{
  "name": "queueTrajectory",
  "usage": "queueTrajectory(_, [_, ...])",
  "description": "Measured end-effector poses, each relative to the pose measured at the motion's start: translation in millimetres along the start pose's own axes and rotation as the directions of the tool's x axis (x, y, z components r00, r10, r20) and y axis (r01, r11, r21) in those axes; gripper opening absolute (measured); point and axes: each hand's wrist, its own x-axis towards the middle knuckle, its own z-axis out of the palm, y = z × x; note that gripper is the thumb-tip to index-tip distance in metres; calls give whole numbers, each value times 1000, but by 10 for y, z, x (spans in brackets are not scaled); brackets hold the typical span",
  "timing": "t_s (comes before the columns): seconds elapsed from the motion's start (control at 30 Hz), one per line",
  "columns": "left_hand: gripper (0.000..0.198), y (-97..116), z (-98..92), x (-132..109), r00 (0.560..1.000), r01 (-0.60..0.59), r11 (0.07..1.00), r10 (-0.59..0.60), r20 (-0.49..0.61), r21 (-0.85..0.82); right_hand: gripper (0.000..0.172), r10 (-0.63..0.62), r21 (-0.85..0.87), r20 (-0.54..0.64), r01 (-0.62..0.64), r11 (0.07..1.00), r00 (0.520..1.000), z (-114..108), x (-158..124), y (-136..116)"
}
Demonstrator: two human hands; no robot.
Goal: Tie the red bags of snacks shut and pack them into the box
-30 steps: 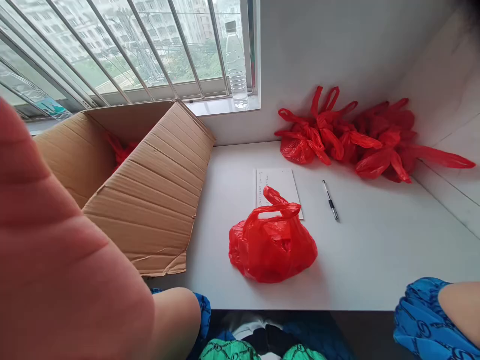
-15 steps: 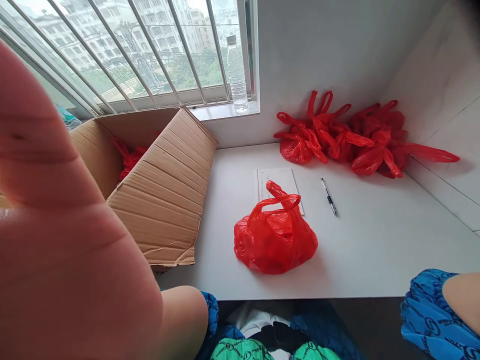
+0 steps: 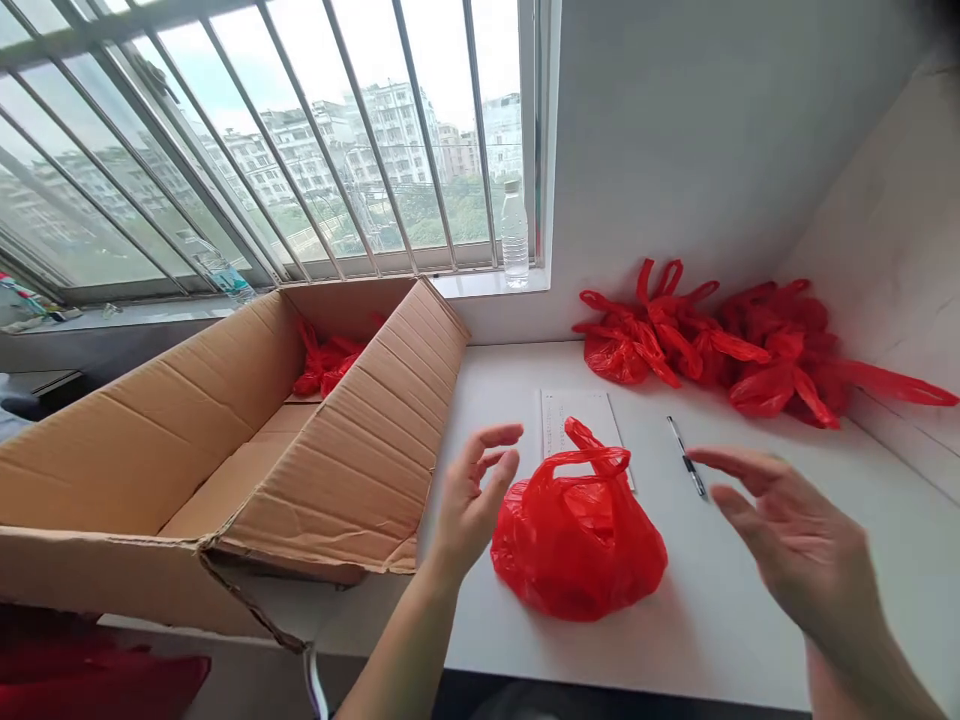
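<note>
A filled red plastic bag (image 3: 577,535) with tied handles sits on the white table (image 3: 750,610), partly on a sheet of paper (image 3: 577,420). My left hand (image 3: 474,495) hovers just left of the bag, fingers apart and slightly curled, holding nothing. My right hand (image 3: 795,540) is raised to the right of the bag, fingers stretched out and empty, a little blurred. A black pen (image 3: 686,470) lies beyond my right hand's fingertips.
A large open cardboard box (image 3: 225,470) lies on the left with red bags (image 3: 326,360) at its far end. A pile of several red bags (image 3: 720,340) is at the back right against the wall. A water bottle (image 3: 514,235) stands on the windowsill.
My left hand has dropped away from the camera lens and now hovers beside the bag. My right hand has come up over the table. The view has tilted upward.
</note>
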Motion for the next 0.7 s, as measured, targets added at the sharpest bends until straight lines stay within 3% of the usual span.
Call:
queueTrajectory(0.07, [34,-221,35,62,991,75,993,-84,102,93,31,61,75,85,-67,995,995,233,70,79])
queueTrajectory(0.13, [40,-298,61,144,973,67,980,-105,206,185,36,65,113,129,-80,990,989,383,101,131])
queueTrajectory(0.23, [49,-223,112,257,929,25,962,-123,348,273,59,-16,90,242,-6,996,970,495,180,109])
queueTrajectory(0.33, [44,-125,194,294,866,-5,960,-135,482,278,81,-78,69,408,54,996,910,601,325,-5])
queueTrajectory(0.4, [32,-120,251,279,839,-35,955,-131,528,293,75,-97,108,457,53,993,884,710,414,-87])
queueTrajectory(0.47, [32,-157,291,254,839,-34,953,-136,527,301,52,-90,200,468,-6,980,879,837,463,-147])
queueTrajectory(0.5, [33,-183,302,243,843,-6,960,-145,518,279,44,-78,266,466,-55,962,881,898,471,-164])
queueTrajectory(0.57, [34,-231,304,232,836,117,979,-188,516,167,46,-29,425,483,-206,881,875,996,462,-171])
queueTrajectory(0.7, [36,-294,277,244,740,450,889,-318,592,-85,52,19,606,633,-511,609,774,1065,415,-82])
